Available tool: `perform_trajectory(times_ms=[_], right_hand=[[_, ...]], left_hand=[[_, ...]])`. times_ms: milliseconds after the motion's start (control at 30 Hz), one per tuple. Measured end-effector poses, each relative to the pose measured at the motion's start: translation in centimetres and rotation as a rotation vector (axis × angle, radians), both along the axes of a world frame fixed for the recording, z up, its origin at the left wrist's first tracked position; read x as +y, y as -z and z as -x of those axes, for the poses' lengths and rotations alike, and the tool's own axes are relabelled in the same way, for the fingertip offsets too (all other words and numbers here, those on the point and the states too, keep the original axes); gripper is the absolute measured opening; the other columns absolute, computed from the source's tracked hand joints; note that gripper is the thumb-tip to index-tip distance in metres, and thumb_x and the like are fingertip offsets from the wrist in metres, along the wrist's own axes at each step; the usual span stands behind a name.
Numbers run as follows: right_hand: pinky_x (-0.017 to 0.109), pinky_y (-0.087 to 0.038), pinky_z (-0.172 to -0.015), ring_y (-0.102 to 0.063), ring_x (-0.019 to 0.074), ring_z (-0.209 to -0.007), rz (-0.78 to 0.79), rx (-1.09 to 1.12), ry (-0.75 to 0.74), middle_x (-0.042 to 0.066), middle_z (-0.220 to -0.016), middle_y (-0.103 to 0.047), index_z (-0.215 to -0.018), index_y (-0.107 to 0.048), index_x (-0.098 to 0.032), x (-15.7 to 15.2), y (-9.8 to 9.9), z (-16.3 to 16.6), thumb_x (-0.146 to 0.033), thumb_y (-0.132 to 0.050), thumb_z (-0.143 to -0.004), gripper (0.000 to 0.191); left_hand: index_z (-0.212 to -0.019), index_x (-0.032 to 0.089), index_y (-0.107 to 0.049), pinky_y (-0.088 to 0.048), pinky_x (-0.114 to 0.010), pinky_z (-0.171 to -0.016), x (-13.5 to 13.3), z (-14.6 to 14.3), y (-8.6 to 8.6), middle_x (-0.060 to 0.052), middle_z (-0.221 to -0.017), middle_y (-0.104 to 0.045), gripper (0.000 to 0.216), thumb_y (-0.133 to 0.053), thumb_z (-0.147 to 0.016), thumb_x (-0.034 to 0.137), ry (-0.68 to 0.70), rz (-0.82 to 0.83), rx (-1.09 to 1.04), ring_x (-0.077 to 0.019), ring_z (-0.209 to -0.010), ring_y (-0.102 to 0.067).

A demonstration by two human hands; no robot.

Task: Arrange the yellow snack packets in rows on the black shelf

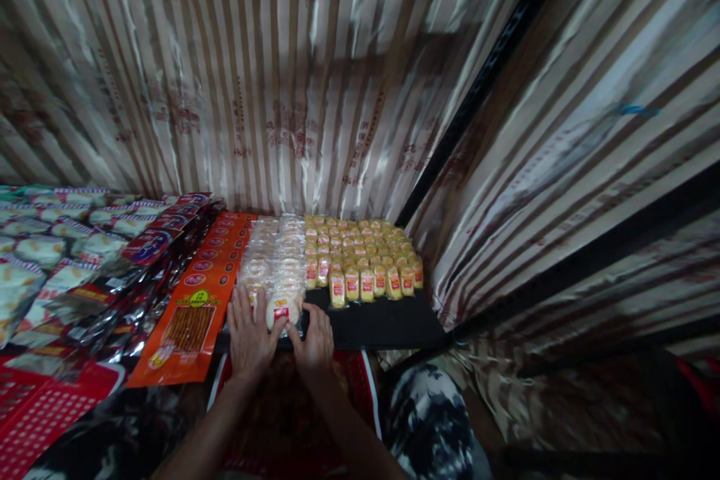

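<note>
A front packet of a white round cracker (pixel 280 310) in clear wrap with a red label lies at the near end of two rows of wrapped crackers (pixel 289 255). My left hand (pixel 249 334) rests on the near left part of these rows, its fingers stretched forward and spread. At the front packet's right edge is my right hand (pixel 315 337), fingers extended and curved a little. Both thumbs touch the packet's lower edge from either side. Neither hand is closed round it.
Small yellow wrapped cakes (pixel 365 281) stand in rows on the black shelf (pixel 394 326), right of the crackers. Orange snack packs (pixel 188 322), dark shiny packs (pixel 140 285) and white bags (pixel 48 247) lie left. A red crate (pixel 365 382) sits below; a dark post (pixel 472 105) rises right.
</note>
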State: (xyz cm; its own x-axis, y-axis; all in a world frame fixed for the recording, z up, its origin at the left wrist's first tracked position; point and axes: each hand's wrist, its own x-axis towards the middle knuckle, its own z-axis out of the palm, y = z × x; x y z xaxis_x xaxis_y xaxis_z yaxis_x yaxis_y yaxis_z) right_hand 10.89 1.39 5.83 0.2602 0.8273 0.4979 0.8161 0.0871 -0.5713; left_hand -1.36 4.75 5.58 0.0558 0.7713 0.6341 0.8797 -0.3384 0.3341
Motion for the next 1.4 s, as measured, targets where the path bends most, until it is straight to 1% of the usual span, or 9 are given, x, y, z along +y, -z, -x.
perform_trajectory(times_ms=[200, 267, 500, 733, 867, 1033, 1267, 1333, 1400], right_hand=[[0.036, -0.042, -0.082, -0.053, 0.0232, -0.096, 0.01, -0.032, 0.017, 0.011, -0.103, -0.059, -0.11, -0.052, -0.015, 0.0, -0.2, 0.0, -0.044, -0.047, -0.084, 0.039], [0.036, -0.041, -0.083, -0.053, 0.023, -0.097, 0.008, -0.05, 0.019, 0.012, -0.104, -0.059, -0.11, -0.052, -0.015, -0.1, -0.2, 0.1, -0.042, -0.046, -0.084, 0.039], [0.035, -0.042, -0.083, -0.053, 0.0218, -0.097, -0.008, -0.085, 0.045, 0.011, -0.102, -0.06, -0.109, -0.053, -0.015, -0.1, -0.1, 0.2, -0.042, -0.047, -0.083, 0.038], [0.034, -0.042, -0.081, -0.054, 0.0216, -0.096, -0.016, -0.111, 0.066, 0.01, -0.1, -0.061, -0.109, -0.054, -0.016, -0.1, 0.1, 0.2, -0.043, -0.045, -0.083, 0.039], [0.034, -0.041, -0.082, -0.054, 0.0225, -0.097, -0.002, -0.088, 0.058, 0.011, -0.102, -0.06, -0.11, -0.053, -0.016, -0.2, 0.1, 0.2, -0.044, -0.046, -0.083, 0.04], [0.035, -0.04, -0.084, -0.053, 0.0234, -0.098, 0.011, -0.052, 0.043, 0.011, -0.104, -0.06, -0.111, -0.053, -0.016, -0.1, 0.2, 0.2, -0.042, -0.047, -0.083, 0.039], [0.035, -0.04, -0.082, -0.054, 0.0231, -0.097, 0.003, -0.052, 0.059, 0.011, -0.103, -0.06, -0.109, -0.054, -0.016, -0.1, 0.0, 0.4, -0.043, -0.046, -0.083, 0.039], [0.035, -0.04, -0.082, -0.053, 0.0233, -0.098, 0.012, -0.043, 0.051, 0.011, -0.104, -0.06, -0.11, -0.054, -0.016, -0.1, 0.0, 0.4, -0.043, -0.046, -0.083, 0.039], [0.035, -0.039, -0.083, -0.053, 0.0238, -0.098, 0.028, -0.035, 0.047, 0.011, -0.105, -0.06, -0.11, -0.053, -0.016, -0.1, 0.0, 0.3, -0.042, -0.046, -0.083, 0.038]], left_hand=[[-0.142, 0.012, -0.009, -0.018, -0.058, -0.105, -0.4, 0.4, -0.2, -0.021, -0.149, 0.0, 0.067, -0.043, -0.087, 0.031, -0.019, -0.049, -0.066, -0.0341, -0.137, -0.002], [-0.142, 0.013, -0.008, -0.016, -0.06, -0.105, -0.5, 0.4, -0.3, -0.021, -0.149, -0.001, 0.065, -0.041, -0.087, 0.027, -0.038, -0.066, -0.094, -0.0341, -0.137, -0.002], [-0.138, 0.01, -0.023, -0.021, -0.059, -0.104, -0.1, 0.2, -0.4, -0.022, -0.148, -0.006, 0.057, -0.04, -0.087, 0.029, -0.017, -0.012, -0.166, -0.0345, -0.137, -0.006], [-0.14, 0.009, -0.015, -0.014, -0.05, -0.111, -0.2, 0.9, 0.3, -0.018, -0.149, -0.011, 0.055, -0.029, -0.091, 0.028, 0.087, 0.019, -0.328, -0.0255, -0.138, -0.004], [-0.135, 0.007, -0.029, -0.017, -0.046, -0.111, -0.4, 1.3, -0.4, -0.019, -0.148, -0.012, 0.05, -0.03, -0.09, 0.03, 0.03, 0.101, -0.431, -0.0246, -0.138, -0.008], [-0.126, 0.005, -0.04, -0.022, -0.045, -0.11, -0.2, 1.6, -1.3, -0.021, -0.147, -0.015, 0.047, -0.035, -0.088, 0.032, -0.022, 0.156, -0.417, -0.0277, -0.137, -0.014], [-0.127, 0.016, -0.043, -0.022, -0.053, -0.107, 0.2, 2.5, -0.7, -0.014, -0.129, -0.047, 0.044, -0.041, -0.087, 0.034, -0.056, 0.041, -0.239, -0.0289, -0.133, -0.023], [-0.131, 0.016, -0.038, -0.026, -0.052, -0.106, 0.1, 2.4, -0.9, -0.014, -0.132, -0.043, 0.048, -0.041, -0.087, 0.036, -0.055, 0.048, -0.256, -0.0292, -0.132, -0.026], [-0.134, 0.015, -0.034, -0.03, -0.05, -0.105, -0.1, 2.2, -1.1, -0.016, -0.139, -0.033, 0.053, -0.042, -0.086, 0.038, -0.078, 0.08, -0.304, -0.0301, -0.131, -0.027]])
